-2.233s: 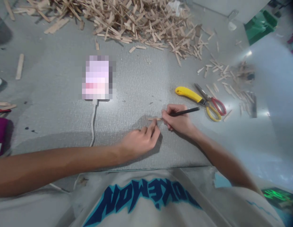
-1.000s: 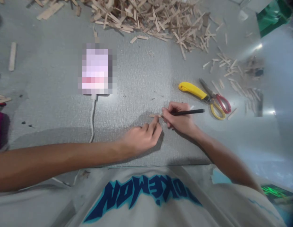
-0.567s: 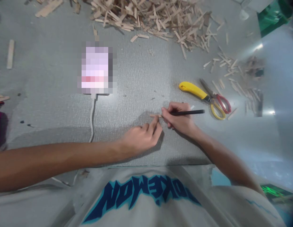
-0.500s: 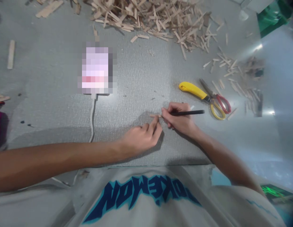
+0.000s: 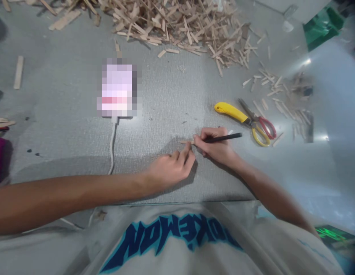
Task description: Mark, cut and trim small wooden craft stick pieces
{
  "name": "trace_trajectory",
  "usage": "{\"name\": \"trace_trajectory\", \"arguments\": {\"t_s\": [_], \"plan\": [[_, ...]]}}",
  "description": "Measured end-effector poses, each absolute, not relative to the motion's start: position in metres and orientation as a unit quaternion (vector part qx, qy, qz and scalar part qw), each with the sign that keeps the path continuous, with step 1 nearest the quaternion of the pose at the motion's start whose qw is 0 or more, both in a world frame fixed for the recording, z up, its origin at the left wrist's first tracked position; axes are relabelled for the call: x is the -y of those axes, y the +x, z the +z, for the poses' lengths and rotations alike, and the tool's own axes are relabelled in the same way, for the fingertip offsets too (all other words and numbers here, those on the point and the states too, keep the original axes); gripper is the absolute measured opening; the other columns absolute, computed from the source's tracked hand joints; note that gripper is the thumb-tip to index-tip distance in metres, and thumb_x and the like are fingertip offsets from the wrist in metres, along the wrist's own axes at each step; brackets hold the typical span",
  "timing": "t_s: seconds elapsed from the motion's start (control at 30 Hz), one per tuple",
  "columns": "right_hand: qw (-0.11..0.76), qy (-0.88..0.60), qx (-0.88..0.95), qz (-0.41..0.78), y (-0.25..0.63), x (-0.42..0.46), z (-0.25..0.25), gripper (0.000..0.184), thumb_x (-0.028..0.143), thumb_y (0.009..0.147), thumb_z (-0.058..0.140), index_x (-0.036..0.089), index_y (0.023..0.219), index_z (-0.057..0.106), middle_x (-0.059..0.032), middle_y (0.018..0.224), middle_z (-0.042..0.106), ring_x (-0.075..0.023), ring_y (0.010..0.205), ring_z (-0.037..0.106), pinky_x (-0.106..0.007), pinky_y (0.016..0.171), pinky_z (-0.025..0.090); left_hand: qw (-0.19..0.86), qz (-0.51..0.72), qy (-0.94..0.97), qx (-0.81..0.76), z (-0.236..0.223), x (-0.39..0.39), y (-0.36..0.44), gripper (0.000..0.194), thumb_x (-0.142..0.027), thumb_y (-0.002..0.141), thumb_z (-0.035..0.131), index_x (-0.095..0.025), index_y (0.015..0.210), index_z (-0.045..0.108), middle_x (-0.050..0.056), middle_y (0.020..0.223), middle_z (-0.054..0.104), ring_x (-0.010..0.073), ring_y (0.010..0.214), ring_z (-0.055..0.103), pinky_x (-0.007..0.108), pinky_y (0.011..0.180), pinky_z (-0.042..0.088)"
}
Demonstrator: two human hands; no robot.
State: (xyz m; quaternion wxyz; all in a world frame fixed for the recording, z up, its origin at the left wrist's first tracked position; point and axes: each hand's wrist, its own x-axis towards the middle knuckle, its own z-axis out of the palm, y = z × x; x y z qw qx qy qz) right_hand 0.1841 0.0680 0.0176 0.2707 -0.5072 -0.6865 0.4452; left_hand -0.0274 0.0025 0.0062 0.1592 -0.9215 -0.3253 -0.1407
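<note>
A small flat wooden stick [image 5: 184, 142] lies on the grey textured mat [image 5: 166, 99] in front of me. My left hand [image 5: 171, 168] presses its fingertips down on the stick's near end. My right hand [image 5: 214, 147] grips a black pencil [image 5: 223, 137], and the pencil's tip meets the stick just right of my left fingers. The stick's right part is hidden under both hands.
A big heap of wooden sticks [image 5: 177, 23] fills the far side. A yellow utility knife [image 5: 230, 112] and red-and-yellow scissors [image 5: 259, 126] lie to the right. A phone [image 5: 118, 91] with a white cable [image 5: 112, 147] sits left of centre. Loose stick offcuts [image 5: 277, 91] lie far right.
Both hands stay on the stick with the pencil tip against it; only the head view has shifted slightly.
</note>
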Motion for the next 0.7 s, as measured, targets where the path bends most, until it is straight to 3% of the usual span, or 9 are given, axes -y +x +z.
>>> {"name": "trace_trajectory", "arguments": {"t_s": [0.1,0.23,0.3,0.43,0.57,0.7], "plan": [[0.279,-0.498,0.657,0.493,0.185,-0.066,0.018,0.049,0.049,0.100,0.076,0.024,0.067,0.050,0.0049,0.050,0.058,-0.0104,0.039,0.051,-0.025,0.041,0.038,0.170,-0.156,-0.917,0.325,0.006,-0.003,-0.028,0.029,-0.001,0.098,0.056,-0.002,0.118,0.077,0.026,0.131,0.078,0.0219,0.074,0.077,0.029,0.051,0.058],[0.277,-0.499,0.681,0.458,0.195,-0.071,0.029,0.041,0.059,0.099,0.076,0.024,0.082,0.061,0.0030,0.063,0.064,-0.0137,0.049,0.056,-0.028,0.047,0.042,0.190,-0.181,-0.910,0.321,0.009,-0.005,-0.027,0.026,-0.007,0.103,0.058,0.001,0.119,0.077,0.027,0.121,0.080,0.0328,0.109,0.077,0.040,0.087,0.066],[0.256,-0.488,0.760,0.344,0.203,-0.081,0.038,0.032,0.051,0.104,0.071,0.024,0.089,0.066,-0.0005,0.075,0.068,-0.0167,0.063,0.061,-0.032,0.061,0.049,0.188,-0.175,-0.909,0.329,0.010,-0.005,-0.026,0.025,-0.008,0.103,0.058,0.000,0.117,0.077,0.025,0.117,0.080,0.0351,0.111,0.076,0.044,0.093,0.065],[0.144,-0.482,0.851,0.148,0.208,-0.117,0.051,0.012,0.023,0.105,0.057,0.021,0.103,0.069,-0.0097,0.099,0.073,-0.0247,0.085,0.067,-0.039,0.085,0.052,0.171,-0.155,-0.914,0.334,0.010,-0.006,-0.025,0.024,-0.003,0.102,0.057,-0.001,0.116,0.077,0.020,0.109,0.079,0.0295,0.093,0.076,0.041,0.083,0.064],[0.053,-0.520,0.850,0.063,0.185,-0.152,0.060,0.034,0.004,0.101,0.047,0.016,0.123,0.070,-0.0180,0.127,0.070,-0.0305,0.106,0.070,-0.040,0.092,0.052,0.118,-0.196,-0.925,0.302,0.007,-0.005,-0.027,0.034,0.002,0.100,0.056,-0.001,0.131,0.070,0.018,0.117,0.078,0.0279,0.097,0.076,0.041,0.087,0.064],[0.085,-0.508,0.856,0.047,0.176,-0.170,0.077,0.045,0.005,0.106,0.046,0.019,0.147,0.061,-0.0167,0.135,0.068,-0.0318,0.117,0.069,-0.040,0.098,0.052,0.030,-0.245,-0.938,0.242,0.007,-0.003,-0.028,0.036,0.001,0.104,0.049,-0.005,0.136,0.064,0.017,0.124,0.077,0.0262,0.111,0.074,0.038,0.099,0.061]]}}
